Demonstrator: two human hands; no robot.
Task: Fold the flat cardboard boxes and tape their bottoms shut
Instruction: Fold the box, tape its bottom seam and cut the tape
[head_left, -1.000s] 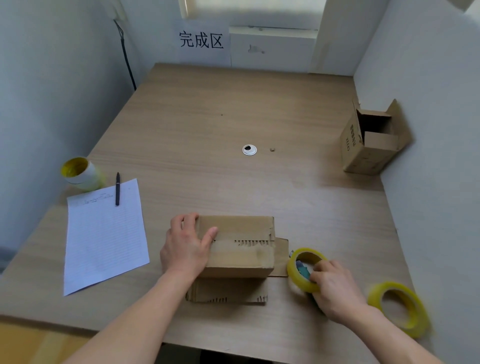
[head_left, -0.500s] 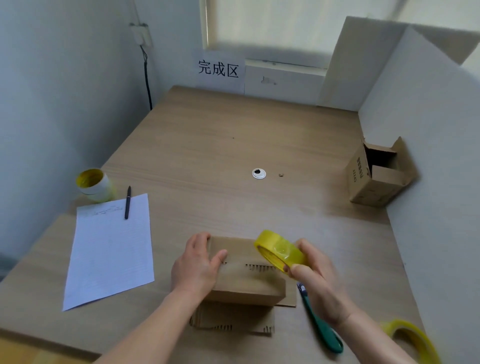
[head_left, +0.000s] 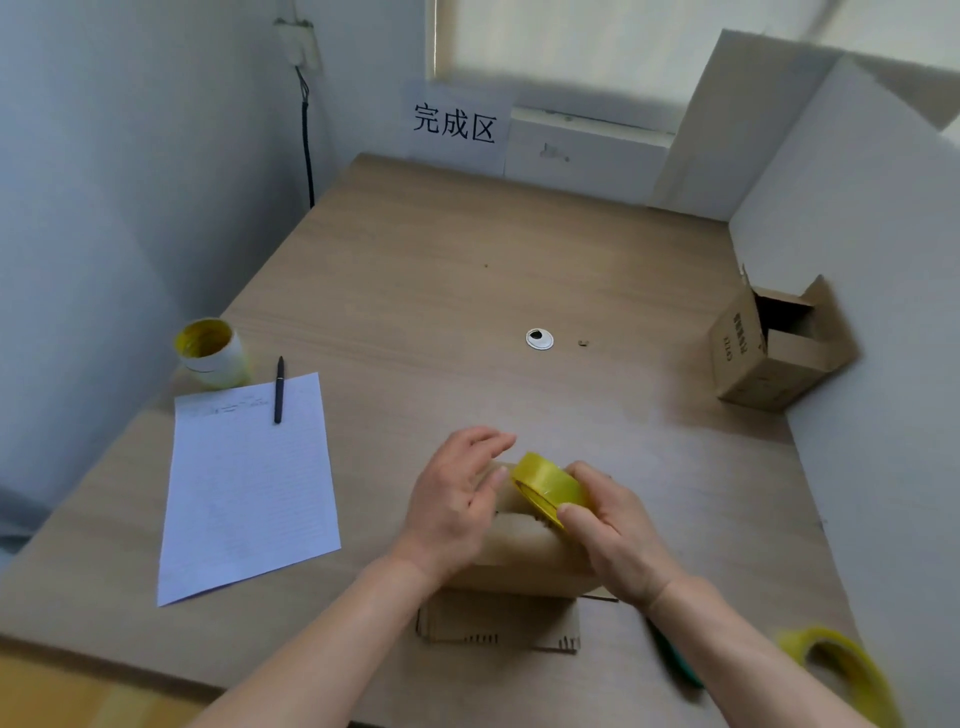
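Head view: folded cardboard box (head_left: 519, 558) sits at the near middle of the table (head_left: 467, 249), on top of a flat cardboard sheet (head_left: 498, 623) that sticks out toward the near edge. Both hands are over the box.

Right hand (head_left: 615, 535) grasps a yellow tape roll (head_left: 548, 488), thumb on the near rim and fingers wrapped over the far side. The roll is tilted, above the box top.

Left hand (head_left: 457, 499) is released: fingers straight and loose over the box's left end, thumb tip just beside the roll. Can't tell whether the palm touches the box.

A second yellow tape roll (head_left: 841, 670) is at the near right, blurred. Green tool (head_left: 675, 665) beside the right forearm, mostly hidden.

Left side: lined paper sheet (head_left: 244, 488) with a pen (head_left: 279, 389) on its top edge, and a yellow-and-white cylinder (head_left: 208, 351) behind it.

Finished box (head_left: 763, 358) on its side against the right wall, flaps open. Sign (head_left: 454, 124) reading 完成区 at the far edge.
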